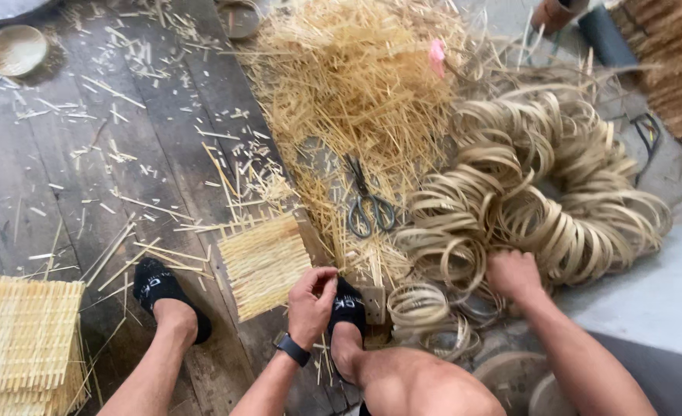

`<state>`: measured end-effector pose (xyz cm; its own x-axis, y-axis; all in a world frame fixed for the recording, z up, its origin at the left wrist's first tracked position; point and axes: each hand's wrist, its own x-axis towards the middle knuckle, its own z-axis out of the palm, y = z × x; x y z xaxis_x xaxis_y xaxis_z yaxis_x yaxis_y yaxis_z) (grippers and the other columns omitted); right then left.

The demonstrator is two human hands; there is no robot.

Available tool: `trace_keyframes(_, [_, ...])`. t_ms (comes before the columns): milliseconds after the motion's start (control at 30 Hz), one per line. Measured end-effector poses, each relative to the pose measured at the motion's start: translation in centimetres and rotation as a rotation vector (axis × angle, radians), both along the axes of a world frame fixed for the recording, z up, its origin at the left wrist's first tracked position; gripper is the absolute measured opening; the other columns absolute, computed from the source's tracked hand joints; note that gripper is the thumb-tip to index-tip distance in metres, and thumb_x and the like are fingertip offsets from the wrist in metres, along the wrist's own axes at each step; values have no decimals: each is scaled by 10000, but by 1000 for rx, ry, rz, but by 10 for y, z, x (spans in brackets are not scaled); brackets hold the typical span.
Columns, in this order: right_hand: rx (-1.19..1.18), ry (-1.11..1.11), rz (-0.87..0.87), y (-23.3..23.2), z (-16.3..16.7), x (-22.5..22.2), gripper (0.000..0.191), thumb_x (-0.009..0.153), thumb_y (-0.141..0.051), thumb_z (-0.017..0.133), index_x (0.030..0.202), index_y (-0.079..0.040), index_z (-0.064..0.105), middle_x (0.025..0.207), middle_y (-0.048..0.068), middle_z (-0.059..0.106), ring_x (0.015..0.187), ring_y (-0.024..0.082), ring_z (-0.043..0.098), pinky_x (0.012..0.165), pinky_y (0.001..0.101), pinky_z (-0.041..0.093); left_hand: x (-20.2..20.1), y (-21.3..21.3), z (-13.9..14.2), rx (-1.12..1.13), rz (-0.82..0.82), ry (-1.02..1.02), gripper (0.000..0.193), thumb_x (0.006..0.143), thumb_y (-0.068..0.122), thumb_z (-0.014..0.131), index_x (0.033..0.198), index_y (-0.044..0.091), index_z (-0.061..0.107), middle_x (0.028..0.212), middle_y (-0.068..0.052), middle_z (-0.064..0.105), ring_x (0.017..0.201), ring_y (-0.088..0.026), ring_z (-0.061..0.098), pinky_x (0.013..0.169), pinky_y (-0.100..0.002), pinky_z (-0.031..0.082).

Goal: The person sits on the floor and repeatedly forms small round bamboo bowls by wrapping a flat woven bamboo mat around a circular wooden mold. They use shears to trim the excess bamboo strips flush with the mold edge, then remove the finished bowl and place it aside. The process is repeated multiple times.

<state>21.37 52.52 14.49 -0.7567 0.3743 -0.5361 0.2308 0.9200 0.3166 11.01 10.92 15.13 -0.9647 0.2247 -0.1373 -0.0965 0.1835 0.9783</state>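
My left hand (311, 298), with a dark band on the wrist, pinches the near corner of a small woven bamboo mat (264, 263) lying on the wooden floor. My right hand (512, 274) reaches into a big heap of bamboo strip rings (541, 192) and its fingers curl around some of them. Both my feet in black socks (160, 289) rest on the floor beside the mat.
A pile of loose bamboo sticks (356, 77) lies ahead with scissors (369, 204) at its near edge. A stack of finished woven mats (21, 339) sits at the lower left. A small round bowl (16, 50) stands at the far left. Splinters litter the planks.
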Motion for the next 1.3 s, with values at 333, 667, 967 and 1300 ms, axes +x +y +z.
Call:
trace_keyframes(333, [-548, 255, 201, -109, 15, 83, 1375, 475, -615, 938, 1527, -16, 286, 1560, 295, 326, 1440, 475, 313, 1154, 582, 196, 35, -18, -29, 25, -16, -153, 166, 957, 113, 707, 1100, 33, 734, 924, -2, 725, 812, -65, 664, 738, -220, 549])
trace_keyframes(667, [-618, 129, 418, -131, -55, 133, 723, 730, -127, 699, 1385, -27, 407, 1128, 132, 625, 1117, 309, 566, 1007, 427, 421, 44, -38, -36, -68, -86, -206, 191, 968, 119, 708, 1136, 31, 732, 965, -3, 729, 827, -50, 643, 748, -211, 530])
trace_keyframes(967, [-591, -305, 269, -120, -36, 112, 160, 721, -116, 750, 874, -71, 748, 795, 118, 691, 794, 261, 582, 1014, 429, 423, 39, -42, -35, -116, -83, -242, 197, 961, 134, 706, 1132, 41, 736, 929, -1, 724, 796, -53, 643, 722, -216, 531])
trace_keyframes(1300, [-871, 415, -450, -26, 122, 44, 907, 804, -326, 766, 1613, -196, 377, 1176, 78, 704, 987, 244, 737, 852, 407, 627, 27, -51, -43, -139, -42, -193, 202, 955, 154, 727, 1112, 28, 740, 954, -12, 744, 838, -63, 673, 770, -224, 549])
